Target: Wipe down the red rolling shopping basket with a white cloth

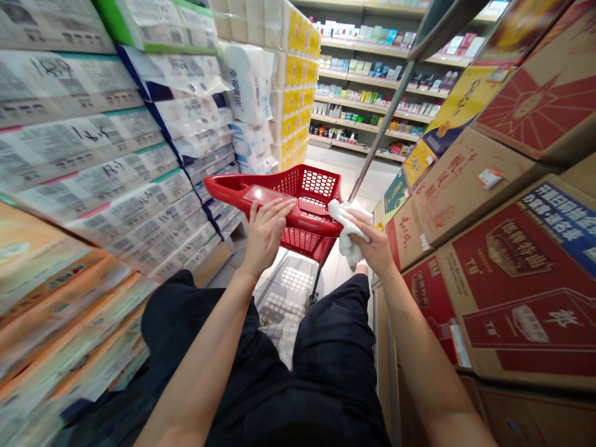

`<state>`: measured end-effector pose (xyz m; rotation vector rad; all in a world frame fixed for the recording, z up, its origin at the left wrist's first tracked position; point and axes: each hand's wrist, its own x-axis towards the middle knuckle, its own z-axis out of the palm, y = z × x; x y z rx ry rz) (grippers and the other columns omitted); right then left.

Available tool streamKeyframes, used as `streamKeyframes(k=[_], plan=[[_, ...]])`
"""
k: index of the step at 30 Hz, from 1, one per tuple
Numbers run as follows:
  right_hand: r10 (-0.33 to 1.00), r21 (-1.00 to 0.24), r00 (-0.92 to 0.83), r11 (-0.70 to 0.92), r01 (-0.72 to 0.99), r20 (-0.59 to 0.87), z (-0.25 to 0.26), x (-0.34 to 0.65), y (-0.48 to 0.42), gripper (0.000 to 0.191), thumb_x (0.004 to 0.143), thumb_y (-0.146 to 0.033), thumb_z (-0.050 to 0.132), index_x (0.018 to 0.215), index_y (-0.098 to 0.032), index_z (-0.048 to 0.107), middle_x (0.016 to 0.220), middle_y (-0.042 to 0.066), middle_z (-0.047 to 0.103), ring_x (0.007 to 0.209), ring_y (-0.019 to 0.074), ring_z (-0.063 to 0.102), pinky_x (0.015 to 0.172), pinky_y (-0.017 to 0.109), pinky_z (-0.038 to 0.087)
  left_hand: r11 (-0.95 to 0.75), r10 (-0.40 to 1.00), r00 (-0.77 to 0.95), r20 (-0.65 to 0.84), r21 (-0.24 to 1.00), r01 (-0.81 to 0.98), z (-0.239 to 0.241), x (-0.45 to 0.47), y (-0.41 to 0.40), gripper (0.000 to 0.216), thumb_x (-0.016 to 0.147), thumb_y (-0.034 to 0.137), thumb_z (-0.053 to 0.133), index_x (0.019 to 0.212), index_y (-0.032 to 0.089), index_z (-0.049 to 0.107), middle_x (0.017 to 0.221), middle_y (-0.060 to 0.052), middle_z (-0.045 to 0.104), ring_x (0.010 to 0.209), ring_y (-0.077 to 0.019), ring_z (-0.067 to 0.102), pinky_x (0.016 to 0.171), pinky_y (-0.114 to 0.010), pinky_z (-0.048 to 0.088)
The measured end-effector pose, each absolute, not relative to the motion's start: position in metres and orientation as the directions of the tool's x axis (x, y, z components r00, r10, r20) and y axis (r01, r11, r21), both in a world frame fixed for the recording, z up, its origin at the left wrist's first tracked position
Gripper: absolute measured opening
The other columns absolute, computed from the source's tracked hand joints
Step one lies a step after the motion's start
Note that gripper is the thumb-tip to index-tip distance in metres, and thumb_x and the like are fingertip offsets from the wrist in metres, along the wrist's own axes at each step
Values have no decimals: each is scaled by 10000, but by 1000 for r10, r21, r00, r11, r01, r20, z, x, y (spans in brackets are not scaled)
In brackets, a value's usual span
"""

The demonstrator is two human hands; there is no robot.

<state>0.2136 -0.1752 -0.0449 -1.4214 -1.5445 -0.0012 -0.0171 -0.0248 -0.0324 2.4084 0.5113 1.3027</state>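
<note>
A red plastic shopping cart [316, 186] stands in the aisle right in front of me. My left hand [266, 233] lies over its red handle bar, fingers curled onto the top. My right hand [372, 245] is closed on a crumpled white cloth [345, 226], which presses against the right end of the handle bar.
Stacks of packaged tissue paper [116, 155] wall the left side. Stacked red and brown cardboard boxes [503, 248] crowd the right. A grey metal pole [386, 124] leans across. Stocked shelves [372, 93] line the far end beyond pale floor tiles [288, 279].
</note>
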Motion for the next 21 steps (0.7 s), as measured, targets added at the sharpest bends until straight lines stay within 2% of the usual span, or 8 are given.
streamKeyframes(k=[3, 7, 9, 12, 16, 21], plan=[[744, -689, 280, 316, 652, 607, -51, 226, -172, 381, 924, -431, 558, 1268, -288, 639, 1365, 32, 600, 1311, 232, 521, 1139, 412, 385, -872, 471, 504, 724, 470, 139, -32, -16, -23, 499, 1041, 386, 174, 1297, 257, 582, 1345, -15, 607, 1318, -164, 466, 1216, -459, 110], [727, -701, 333, 279, 657, 601, -54, 223, -173, 392, 923, -437, 557, 1270, -273, 639, 1368, 42, 597, 1320, 237, 512, 1145, 422, 376, -874, 470, 510, 720, 461, 154, -33, -15, -22, 507, 1039, 405, 171, 1304, 257, 577, 1351, -20, 601, 1318, -168, 464, 1218, -471, 98], [714, -645, 310, 255, 720, 628, -48, 214, -175, 377, 934, -421, 543, 1274, -287, 635, 1378, 38, 588, 1317, 240, 515, 1143, 435, 373, -874, 472, 523, 710, 456, 169, -32, -16, -22, 514, 1037, 419, 168, 1309, 257, 573, 1357, -20, 598, 1323, -168, 459, 1218, -473, 96], [710, -488, 201, 225, 843, 675, -32, 193, -176, 336, 946, -375, 534, 1258, -314, 642, 1345, 21, 615, 1289, 237, 538, 1122, 449, 381, -874, 472, 539, 698, 449, 184, -32, -17, -23, 516, 1036, 427, 167, 1318, 258, 564, 1367, -18, 591, 1334, -169, 447, 1218, -473, 94], [770, -305, 86, 145, 941, 633, -10, 163, -165, 326, 960, -298, 514, 1265, -306, 627, 1291, 22, 653, 1234, 226, 574, 1077, 438, 381, -879, 462, 541, 703, 445, 172, -32, -17, -25, 507, 1036, 424, 176, 1332, 263, 555, 1372, -20, 587, 1341, -178, 437, 1216, -475, 94], [817, -237, 46, 112, 965, 575, 3, 148, -141, 306, 945, -288, 540, 1228, -245, 650, 1221, 51, 691, 1131, 234, 618, 996, 410, 405, -879, 461, 544, 701, 443, 174, -33, -16, -24, 506, 1038, 417, 176, 1328, 251, 556, 1374, -23, 586, 1344, -175, 430, 1215, -472, 85]])
